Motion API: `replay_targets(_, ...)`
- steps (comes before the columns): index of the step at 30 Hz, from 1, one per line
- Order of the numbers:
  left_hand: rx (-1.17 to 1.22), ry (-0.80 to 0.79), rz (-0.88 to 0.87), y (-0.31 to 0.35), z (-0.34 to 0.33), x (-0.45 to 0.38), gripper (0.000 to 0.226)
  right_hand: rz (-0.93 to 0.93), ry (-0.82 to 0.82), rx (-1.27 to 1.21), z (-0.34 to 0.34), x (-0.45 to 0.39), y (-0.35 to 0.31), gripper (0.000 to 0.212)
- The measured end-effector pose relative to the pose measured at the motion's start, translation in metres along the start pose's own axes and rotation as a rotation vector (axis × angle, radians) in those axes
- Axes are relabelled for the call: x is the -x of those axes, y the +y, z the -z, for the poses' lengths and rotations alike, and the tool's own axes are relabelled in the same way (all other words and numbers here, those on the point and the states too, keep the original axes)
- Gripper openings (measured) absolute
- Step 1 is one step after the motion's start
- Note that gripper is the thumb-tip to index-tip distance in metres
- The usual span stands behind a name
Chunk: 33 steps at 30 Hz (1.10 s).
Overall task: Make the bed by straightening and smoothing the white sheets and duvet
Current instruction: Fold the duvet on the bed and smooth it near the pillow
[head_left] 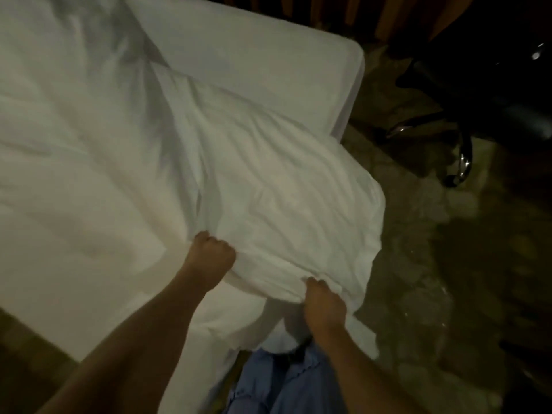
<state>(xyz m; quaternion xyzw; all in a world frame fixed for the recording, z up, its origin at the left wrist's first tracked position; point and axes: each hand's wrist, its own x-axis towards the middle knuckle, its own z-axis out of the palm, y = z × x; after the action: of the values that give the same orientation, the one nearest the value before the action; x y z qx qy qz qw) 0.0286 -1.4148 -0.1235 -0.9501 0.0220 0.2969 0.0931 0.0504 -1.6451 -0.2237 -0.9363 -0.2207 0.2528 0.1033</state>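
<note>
Head view: bed point(74, 264) fills the left and centre, white sheets point(254, 64) bare and fairly flat on the far right part of the mattress. Duvet point(268, 180) lies bunched over the near right corner, rumpled, its lower part spilling off the bed edge toward the stone floor point(418, 264). Dark wheeled chair point(478, 109) stands well apart at upper right. Your blue trousers point(283, 389) show at the bottom, just beside the bed corner. Your left hand point(210, 253) is a closed fist, grip clamped on the duvet's near edge. Your right hand point(324, 304) is also closed, grip pinching a gathered fold of the same edge further right. Judgement: duvet looks soft, puffy, light but bulky, so it should sag and fold between grips rather than hold shape. Take it along the hem, hands wider apart toward the corners, so a pull spreads it flat. Image is dim and blurred, so fine creases are unclear.
</note>
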Motion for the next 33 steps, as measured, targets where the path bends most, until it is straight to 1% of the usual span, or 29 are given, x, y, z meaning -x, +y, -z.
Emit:
replay_targets(1,-0.054,0.106,0.039,-0.001,0.016,0.001,0.033,0.022,0.198,0.008,0.014,-0.007,-0.002,0.032)
replay_targets(2,-0.138,0.166,0.06,0.001,0.035,0.0,0.033,0.022,0.358,-0.038,0.032,-0.01,-0.001,0.028)
replay_targets(3,-0.168,0.252,0.049,0.0,0.053,-0.006,0.029,0.019,0.583,-0.084,0.046,-0.015,0.005,0.023)
replay_targets(4,-0.158,0.314,0.045,-0.003,0.071,-0.017,0.022,0.005,0.749,-0.121,0.06,-0.016,0.01,0.018)
replay_targets(5,-0.125,0.374,0.056,-0.003,0.082,-0.023,0.016,-0.01,0.863,-0.154,0.066,-0.018,0.016,0.013)
replay_targets(6,-0.093,0.389,0.088,-0.001,0.085,-0.026,0.01,-0.068,0.885,-0.245,0.065,-0.02,0.02,0.013)
replay_targets(7,-0.099,0.423,0.111,0.001,0.075,-0.028,0.004,-0.174,0.827,-0.356,0.054,-0.017,0.019,0.016)
replay_targets(8,-0.108,0.358,0.139,0.005,0.053,-0.025,0.013,-0.264,0.602,-0.419,0.035,-0.011,0.015,0.022)
replay_targets(9,-0.126,0.197,0.154,0.012,0.019,-0.019,0.022,-0.328,0.274,-0.293,0.004,0.0,0.01,0.025)
replay_targets(10,-0.11,-0.013,0.153,0.021,-0.021,-0.007,0.026,-0.308,-0.054,-0.193,-0.031,0.018,0.003,0.025)
replay_targets(11,-0.053,-0.157,0.162,0.029,-0.054,0.006,0.028,-0.27,-0.167,-0.137,-0.064,0.034,-0.002,0.022)
replay_targets(12,-0.029,-0.239,0.19,0.028,-0.077,0.018,0.03,-0.161,-0.116,-0.081,-0.083,0.043,-0.01,0.02)
replay_targets(13,-0.019,-0.239,0.185,0.022,-0.09,0.022,0.029,-0.093,-0.035,-0.116,-0.092,0.042,-0.015,0.029)
replay_targets(14,-0.025,-0.191,0.163,0.017,-0.091,0.023,0.027,-0.064,0.015,-0.173,-0.096,0.043,-0.013,0.038)
replay_targets(15,-0.055,-0.087,0.137,0.012,-0.086,0.021,0.027,-0.072,0.011,-0.249,-0.093,0.041,-0.012,0.04)
replay_targets(16,-0.05,0.025,0.116,0.008,-0.076,0.017,0.03,-0.073,0.077,-0.26,-0.086,0.037,-0.012,0.035)
replay_targets(17,-0.068,0.198,0.097,0.007,-0.065,0.011,0.032,-0.084,0.222,-0.259,-0.078,0.033,-0.009,0.024)
replay_targets(18,-0.086,0.316,0.087,0.008,-0.051,0.006,0.029,-0.11,0.387,-0.246,-0.069,0.031,-0.001,0.012)
replay_targets(19,-0.089,0.386,0.084,0.01,-0.043,0.002,0.024,-0.157,0.492,-0.255,-0.067,0.032,0.006,0.014)
replay_targets(20,-0.094,0.424,0.075,0.013,-0.039,-0.002,0.02,-0.176,0.515,-0.251,-0.07,0.036,0.014,0.017)
replay_targets(21,-0.12,0.437,0.069,0.016,-0.047,-0.003,0.02,-0.175,0.508,-0.211,-0.079,0.04,0.016,0.013)
replay_targets(22,-0.136,0.36,0.068,0.02,-0.06,0.001,0.023,-0.14,0.445,-0.204,-0.089,0.043,0.012,0.006)
replay_targets(24,-0.121,0.063,0.118,0.034,-0.097,0.018,0.03,-0.058,0.118,-0.188,-0.125,0.048,-0.004,0.013)
replay_targets(25,-0.097,-0.026,0.175,0.038,-0.111,0.025,0.032,-0.031,0.009,-0.207,-0.135,0.045,-0.012,0.016)
replay_targets(26,-0.107,-0.061,0.204,0.038,-0.114,0.024,0.03,-0.053,-0.033,-0.209,-0.134,0.037,-0.017,0.02)
replay_targets(28,-0.111,-0.121,0.125,0.038,-0.105,0.015,0.03,-0.115,-0.165,-0.201,-0.128,0.032,-0.024,0.027)
replay_targets(30,-0.121,-0.204,-0.055,0.041,-0.092,0.004,0.032,-0.041,-0.267,-0.089,-0.122,0.044,-0.018,0.021)
replay_targets(31,-0.104,-0.326,-0.104,0.045,-0.086,-0.003,0.035,0.005,-0.431,-0.057,-0.111,0.043,-0.01,0.027)
replay_targets(33,-0.038,-0.632,-0.178,0.055,-0.07,-0.011,0.039,0.078,-0.561,-0.112,-0.084,0.026,-0.002,0.044)
